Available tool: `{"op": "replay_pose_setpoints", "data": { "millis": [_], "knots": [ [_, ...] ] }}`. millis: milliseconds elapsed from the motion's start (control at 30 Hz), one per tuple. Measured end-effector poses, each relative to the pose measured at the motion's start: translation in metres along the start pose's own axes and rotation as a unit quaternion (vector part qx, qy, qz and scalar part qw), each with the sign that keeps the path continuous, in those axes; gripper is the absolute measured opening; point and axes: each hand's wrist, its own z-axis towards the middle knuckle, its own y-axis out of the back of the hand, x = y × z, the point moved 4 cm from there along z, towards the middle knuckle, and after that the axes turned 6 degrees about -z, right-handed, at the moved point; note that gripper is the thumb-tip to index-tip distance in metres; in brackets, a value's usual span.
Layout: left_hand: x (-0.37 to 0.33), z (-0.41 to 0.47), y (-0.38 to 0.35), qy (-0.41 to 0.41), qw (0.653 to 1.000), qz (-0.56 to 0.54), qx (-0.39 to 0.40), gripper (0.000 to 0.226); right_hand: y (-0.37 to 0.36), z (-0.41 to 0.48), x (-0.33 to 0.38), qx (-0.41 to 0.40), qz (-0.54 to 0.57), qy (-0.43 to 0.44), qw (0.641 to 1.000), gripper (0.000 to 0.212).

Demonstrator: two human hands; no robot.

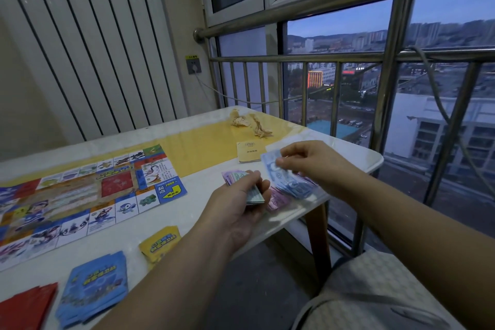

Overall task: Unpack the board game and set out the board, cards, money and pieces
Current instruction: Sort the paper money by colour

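**Head view.** Step in hand: sorting the money by colour. Your left hand (238, 203) grips the stack (255, 195) of mixed notes, fingers curled round it. Your right hand (313, 161) pinches a blue note (270, 161) over the blue pile (296, 186) on the desk (187, 211); whether note and pile touch cannot be told. A pink pile (277, 199) lies against the blue one, at its 7 o'clock. The board (80, 195) lies open at 9 o'clock from your hands. Yellow cards (159, 245), blue cards (93, 292) and red cards (26, 305) sit towards 7 and 8 o'clock, and a booklet (249, 153) at 12. No pieces show. Next move, as judged: lay the blue note flat on its pile, then peel a single note off the stack.
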Motion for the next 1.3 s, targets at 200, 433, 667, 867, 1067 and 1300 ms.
{"op": "replay_pose_setpoints", "data": {
  "millis": [200,433,667,867,1067,1300],
  "knots": [
    [-0.011,-0.006,0.005,0.043,0.998,-0.038,0.028,0.017,0.01,0.017,-0.026,0.027,-0.255,-0.04,0.966,0.029],
    [-0.009,0.003,0.017,-0.022,0.997,0.074,0.017,0.011,0.003,0.018,-0.026,-0.043,-0.371,-0.005,0.928,0.041],
    [-0.011,-0.003,0.017,-0.065,0.992,0.107,0.033,0.016,-0.039,-0.012,0.027,0.06,-0.084,0.053,0.993,0.03],
    [-0.026,-0.013,0.028,-0.027,0.999,0.006,0.041,0.016,-0.052,-0.009,0.032,0.072,-0.011,0.026,0.997,0.015],
    [-0.035,-0.013,0.043,-0.084,0.993,0.081,0.034,0.015,-0.065,-0.01,0.037,0.078,0.009,0.015,0.997,0.022],
    [-0.036,-0.011,0.046,-0.072,0.996,0.049,0.019,0.01,-0.068,-0.008,0.036,0.04,0.044,-0.005,0.998,0.018]
  ]
}}
